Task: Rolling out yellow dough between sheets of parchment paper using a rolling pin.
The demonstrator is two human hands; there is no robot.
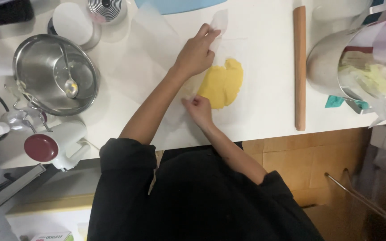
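A white box (pixel 52 235) with a green and red label sits at the 7 o'clock edge of the view, partly cut off. On the white table (pixel 269 111), the right hand (pixel 198 110) pinches the near edge of a clear sheet (pixel 157 49), fingers closed narrow on it. The yellow dough (pixel 223 84) lies flat at centre, just beyond that hand. The left hand (pixel 196 53) grips the far edge of the sheet at 12 o'clock, fingers curled. At 9 o'clock, a steel bowl (pixel 27 58) holds a spoon (pixel 69 80). At 3 o'clock, a wooden rolling pin (pixel 299 67) lies beside a steel pot (pixel 325 67) stuffed with crumpled sheets.
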